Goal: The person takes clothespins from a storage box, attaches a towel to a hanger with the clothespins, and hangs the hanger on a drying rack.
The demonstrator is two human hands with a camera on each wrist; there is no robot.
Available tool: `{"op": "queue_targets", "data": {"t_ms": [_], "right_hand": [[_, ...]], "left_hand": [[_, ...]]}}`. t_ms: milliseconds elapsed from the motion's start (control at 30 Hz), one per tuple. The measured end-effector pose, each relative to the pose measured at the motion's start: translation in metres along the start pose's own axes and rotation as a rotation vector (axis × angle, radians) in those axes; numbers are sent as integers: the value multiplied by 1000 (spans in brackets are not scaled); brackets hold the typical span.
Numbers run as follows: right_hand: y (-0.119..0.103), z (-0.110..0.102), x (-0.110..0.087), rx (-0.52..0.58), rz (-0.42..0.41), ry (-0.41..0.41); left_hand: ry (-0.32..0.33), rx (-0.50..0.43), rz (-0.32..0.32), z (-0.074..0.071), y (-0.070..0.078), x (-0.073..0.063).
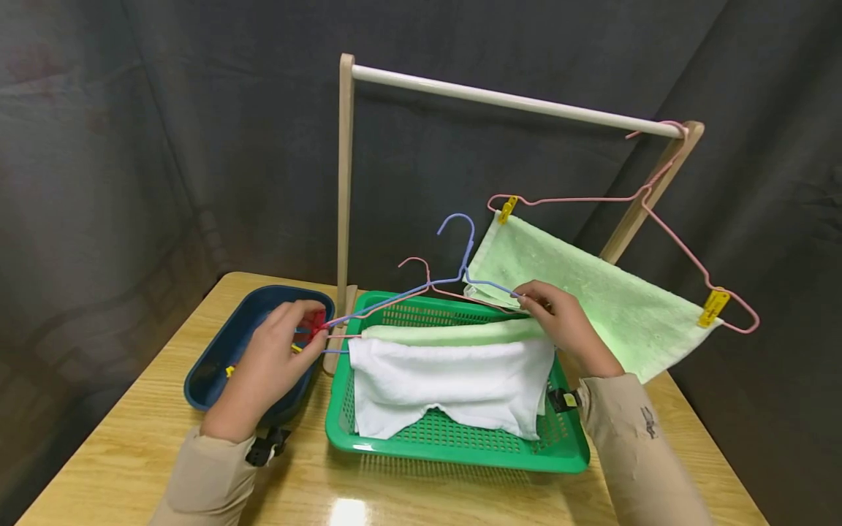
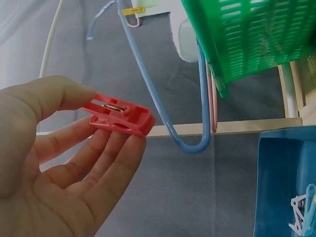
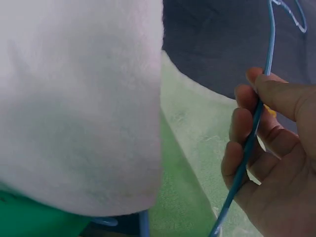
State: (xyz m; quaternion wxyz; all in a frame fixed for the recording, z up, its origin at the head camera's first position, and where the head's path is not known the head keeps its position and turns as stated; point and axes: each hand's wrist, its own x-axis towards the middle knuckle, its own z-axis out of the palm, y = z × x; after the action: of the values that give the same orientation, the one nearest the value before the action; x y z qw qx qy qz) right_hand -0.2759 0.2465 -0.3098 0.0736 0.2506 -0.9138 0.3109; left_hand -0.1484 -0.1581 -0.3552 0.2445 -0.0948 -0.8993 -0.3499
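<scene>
Counting three hangers: one blue hanger (image 1: 470, 248) and two pink hangers (image 1: 579, 199); two light-green towels (image 1: 579, 277), one in the basket and one at 3 o'clock pinned by two yellow clothespins (image 1: 713, 307); one white towel (image 1: 447, 372) at 6 o'clock, draped over the blue hanger's lower bar above one green basket (image 1: 460, 459). At 8 o'clock, the left hand (image 1: 272, 358) pinches one red clothespin (image 2: 126, 114) between thumb and fingertips, beside the blue hanger's left end; whether they touch is hard to tell. Between 3 and 4 o'clock, the right hand (image 1: 572, 321) grips the blue hanger's right shoulder, thumb opposite curled fingers. One blue tub (image 1: 224, 336) lies just beneath the left hand. The white rod (image 1: 500, 97) spans 12 to 2 o'clock, with a gap of open air below it, above the blue hook. Between the basket and the near edge runs a strip of wooden table (image 1: 131, 453).
</scene>
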Motion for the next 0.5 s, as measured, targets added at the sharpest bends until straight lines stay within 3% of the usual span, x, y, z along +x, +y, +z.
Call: {"op": "queue_targets", "data": {"t_ms": [300, 500], "right_hand": [[-16, -4, -21, 81, -33, 139], [-30, -10, -32, 124, -65, 246]], "left_hand": [[3, -26, 29, 1, 3, -1], [43, -30, 98, 3, 3, -3]]}}
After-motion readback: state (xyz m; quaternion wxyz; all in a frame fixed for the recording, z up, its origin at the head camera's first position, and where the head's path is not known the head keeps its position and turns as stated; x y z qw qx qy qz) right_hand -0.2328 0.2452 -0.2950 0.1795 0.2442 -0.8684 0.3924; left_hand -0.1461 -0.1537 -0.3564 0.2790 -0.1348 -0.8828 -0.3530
